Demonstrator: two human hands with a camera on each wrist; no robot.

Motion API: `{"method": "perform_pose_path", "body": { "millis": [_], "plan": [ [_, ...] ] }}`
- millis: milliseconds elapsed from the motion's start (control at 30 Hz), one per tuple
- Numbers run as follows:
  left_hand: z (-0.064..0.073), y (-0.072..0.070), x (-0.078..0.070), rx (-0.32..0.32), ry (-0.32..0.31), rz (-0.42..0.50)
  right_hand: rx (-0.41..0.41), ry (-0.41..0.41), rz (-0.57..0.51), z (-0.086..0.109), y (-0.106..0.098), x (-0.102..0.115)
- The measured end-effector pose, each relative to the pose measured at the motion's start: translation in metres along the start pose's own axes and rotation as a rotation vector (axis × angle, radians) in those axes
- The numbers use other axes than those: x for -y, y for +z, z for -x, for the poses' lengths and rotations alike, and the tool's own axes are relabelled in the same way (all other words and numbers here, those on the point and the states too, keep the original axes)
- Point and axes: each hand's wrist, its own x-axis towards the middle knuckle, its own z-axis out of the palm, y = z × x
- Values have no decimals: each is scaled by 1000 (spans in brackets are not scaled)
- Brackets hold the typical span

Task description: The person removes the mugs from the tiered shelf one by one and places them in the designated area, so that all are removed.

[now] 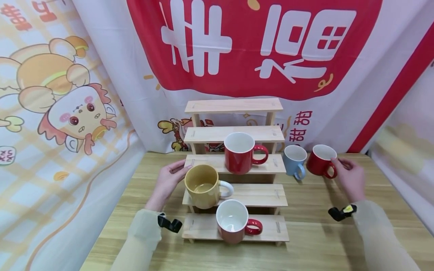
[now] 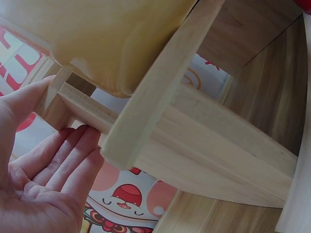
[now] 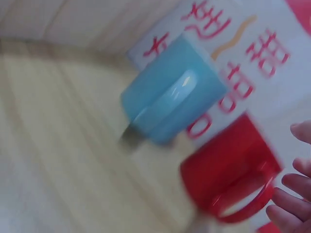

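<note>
My left hand point(image 1: 168, 182) grips the left end of the third step of a wooden tiered rack point(image 1: 210, 132). In the left wrist view, the thumb lies on one side of the board and the fingers on the other. A yellow mug point(image 1: 202, 195) with a white handle stands on the second step, close to that hand. Over at the right, my right hand point(image 1: 350, 178) is beside a red mug point(image 1: 317, 165) on the table. In the right wrist view, its loosely bent fingers point(image 3: 294, 189) are near the mug's handle, not around it.
A light blue mug point(image 1: 291, 163) stands between the rack and the red mug. Another red mug point(image 1: 237, 162) is on the third step. A white-lined mug with a red handle point(image 1: 234, 236) stands on the lowest step. Printed cloth point(image 1: 112, 64) hangs behind and at the sides.
</note>
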Motion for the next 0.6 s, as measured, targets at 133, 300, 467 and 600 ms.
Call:
{"method": "perform_pose_path", "body": {
  "millis": [133,300,467,600],
  "plan": [
    [0,0,0,0,0,5,-28,-48,31,5,-3,36],
    [-1,1,0,3,2,24,34,-71,18,19,-5,85],
    [-2,1,1,5,4,34,169,-72,-22,40,-3,127],
    [-2,1,1,6,4,34,214,-120,-34,55,5,149]
  ]
}}
